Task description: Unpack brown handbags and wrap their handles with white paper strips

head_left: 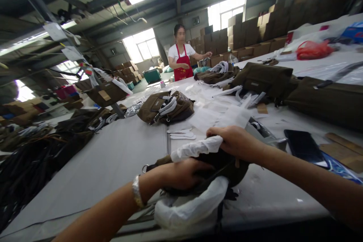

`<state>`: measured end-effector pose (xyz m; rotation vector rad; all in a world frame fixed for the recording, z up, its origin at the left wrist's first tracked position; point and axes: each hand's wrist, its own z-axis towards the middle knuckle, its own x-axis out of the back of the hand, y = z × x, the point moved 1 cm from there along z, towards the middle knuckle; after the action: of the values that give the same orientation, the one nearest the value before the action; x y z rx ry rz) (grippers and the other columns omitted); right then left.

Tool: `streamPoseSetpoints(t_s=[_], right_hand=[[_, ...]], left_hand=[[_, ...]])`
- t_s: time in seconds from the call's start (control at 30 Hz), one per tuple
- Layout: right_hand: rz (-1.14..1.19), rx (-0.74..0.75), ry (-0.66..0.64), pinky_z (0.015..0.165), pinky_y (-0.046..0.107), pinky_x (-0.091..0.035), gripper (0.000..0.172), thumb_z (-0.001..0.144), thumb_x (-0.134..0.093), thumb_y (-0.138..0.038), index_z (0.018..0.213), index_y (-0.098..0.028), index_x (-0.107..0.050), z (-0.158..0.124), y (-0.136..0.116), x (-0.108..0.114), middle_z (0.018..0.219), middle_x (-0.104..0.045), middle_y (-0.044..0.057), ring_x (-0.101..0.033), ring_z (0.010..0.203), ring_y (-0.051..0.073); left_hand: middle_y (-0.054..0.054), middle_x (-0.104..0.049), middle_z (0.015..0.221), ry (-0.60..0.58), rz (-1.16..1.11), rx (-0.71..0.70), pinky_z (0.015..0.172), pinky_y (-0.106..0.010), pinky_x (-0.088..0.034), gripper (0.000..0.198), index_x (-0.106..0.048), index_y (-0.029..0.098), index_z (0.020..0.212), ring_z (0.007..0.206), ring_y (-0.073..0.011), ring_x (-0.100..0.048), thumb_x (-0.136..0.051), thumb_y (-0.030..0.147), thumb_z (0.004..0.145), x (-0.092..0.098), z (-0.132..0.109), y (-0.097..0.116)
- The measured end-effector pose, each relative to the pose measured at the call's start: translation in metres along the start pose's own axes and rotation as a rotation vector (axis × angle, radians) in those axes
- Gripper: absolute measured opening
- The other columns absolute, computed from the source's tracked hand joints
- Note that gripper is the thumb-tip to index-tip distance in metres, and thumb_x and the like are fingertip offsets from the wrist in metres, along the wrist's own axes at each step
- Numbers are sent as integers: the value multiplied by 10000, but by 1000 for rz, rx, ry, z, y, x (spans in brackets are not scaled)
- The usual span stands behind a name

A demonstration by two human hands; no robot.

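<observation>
A dark olive handbag [238, 172] lies on the white table in front of me, its two handles wrapped in white paper. The far wrapped handle [195, 149] passes just above my left hand [184, 174], and the near wrapped handle [193, 206] hangs toward me. My left hand reaches into the bag's dark opening between the handles, its fingertips hidden or in shadow. At the far right end of the bag, my right hand [236, 143] has its fingers curled over the rim, gripping it beside the handle's end.
Another brown bag [167, 107] stands ahead, with white strips [181, 134] before it. A black phone [304, 146] and cardboard pieces [346, 153] lie right. Olive bags [261, 79] line the far right. A co-worker in a red apron [183, 66] stands across the table.
</observation>
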<state>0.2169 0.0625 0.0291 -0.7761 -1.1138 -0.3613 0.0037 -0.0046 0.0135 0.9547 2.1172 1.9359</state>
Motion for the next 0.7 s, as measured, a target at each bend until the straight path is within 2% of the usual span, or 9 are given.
streamPoseSetpoints(t_s=[0.07,0.13,0.2,0.27,0.33,0.43,0.53,0.63,0.7], right_hand=[[31,-4,15,696,253,-431,223,872,-478,-160,1003,-214,-651,0,4,2,871,-740,34,-705,833,202],[53,3,34,682,259,-440,190,877,-477,-170,953,-205,-648,1,8,3,831,-731,31,-697,790,201],[63,21,58,673,274,-454,171,892,-475,-198,882,-202,-646,1,12,3,803,-727,31,-690,751,205],[73,46,88,662,288,-465,181,900,-474,-216,827,-209,-640,1,16,1,786,-729,32,-689,725,211],[91,83,118,651,295,-475,193,901,-467,-207,819,-230,-641,1,20,-2,787,-741,44,-698,719,213],[106,109,126,640,303,-487,239,938,-442,-237,845,-245,-662,1,24,-6,800,-756,65,-710,711,218],[95,83,107,631,303,-497,262,967,-449,-284,877,-233,-690,0,22,-9,804,-761,50,-719,707,227],[107,150,58,624,284,-514,250,962,-467,-279,896,-225,-703,-4,15,-11,812,-760,38,-720,707,217],[84,225,-7,611,260,-515,249,921,-467,-182,921,-227,-712,-8,9,-14,835,-764,27,-723,696,195]], left_hand=[[-61,-767,1089,-125,33,-6,991,-381,-497,420,-764,260,1156,1039,-299,-685,-742,137,755,21,-25,13],[-85,-761,1059,-108,-94,-15,901,-356,-537,465,-676,249,1304,974,-267,-701,-713,205,843,40,-51,13],[-72,-753,879,84,-363,-124,832,-333,-562,475,-661,229,1316,818,-213,-709,-743,225,848,54,-73,-1],[-12,-692,724,395,-688,-321,791,-311,-587,466,-713,229,1210,679,-155,-675,-833,198,760,65,-89,-22],[25,-652,722,669,-929,-466,771,-273,-606,429,-725,241,1141,643,-114,-654,-845,164,737,73,-96,-43],[-14,-696,885,880,-1063,-477,838,-238,-607,220,-699,180,1113,761,-99,-698,-626,104,920,89,-89,-59],[-90,-728,915,970,-1127,-362,832,-233,-618,262,-674,72,1035,806,-115,-726,-413,80,1018,111,-71,-61],[-78,-731,869,1009,-1169,-272,725,-229,-632,217,-648,59,1068,733,-111,-719,-445,127,1032,133,-50,-56],[-51,-720,883,994,-1156,-226,648,-225,-621,173,-640,80,1084,702,-106,-703,-519,184,1018,145,-37,-50]])
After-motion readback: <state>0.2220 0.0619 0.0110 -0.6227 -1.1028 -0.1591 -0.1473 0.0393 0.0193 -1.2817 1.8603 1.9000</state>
